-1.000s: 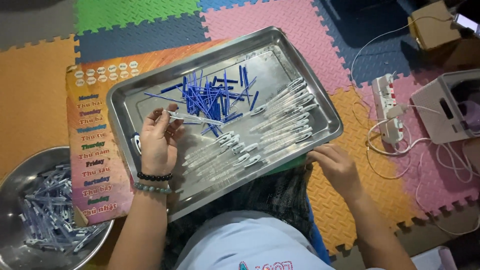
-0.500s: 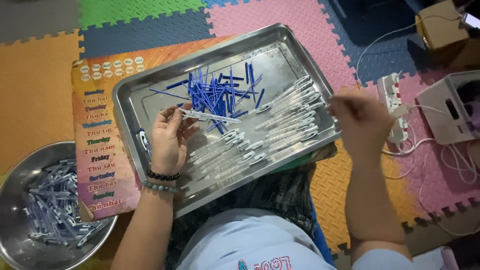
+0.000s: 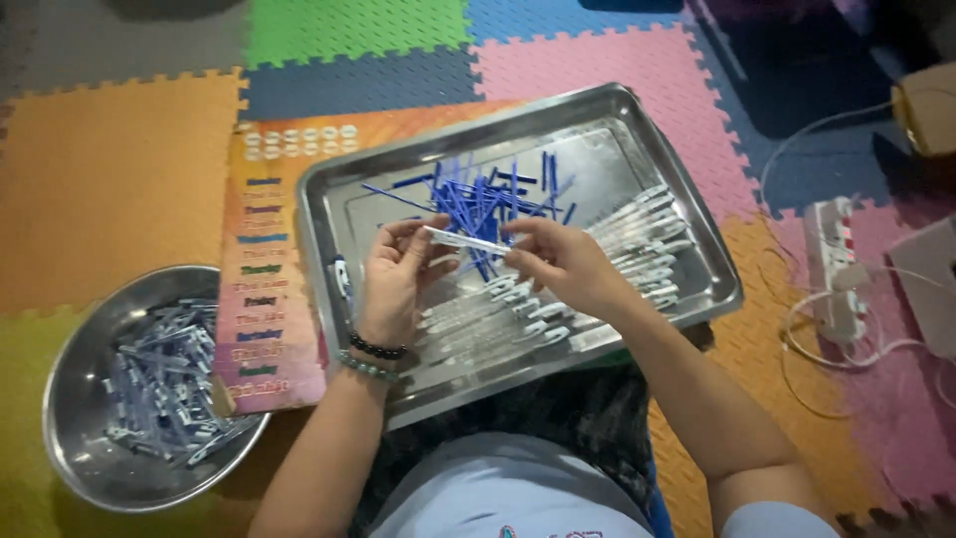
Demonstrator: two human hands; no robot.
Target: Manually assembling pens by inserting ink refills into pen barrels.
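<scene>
Pen barrel in both hands, blue refills behind

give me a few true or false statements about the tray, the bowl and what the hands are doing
1. Both hands hold one clear pen barrel over the tray: true; left hand, right hand.
2. The blue refills lie in the bowl: false, they lie in the tray.
3. The bowl sits left of the tray: true.
4. The tray is plastic and round: false, it is metal and rectangular.
5. The left wrist wears bead bracelets: true.
</scene>
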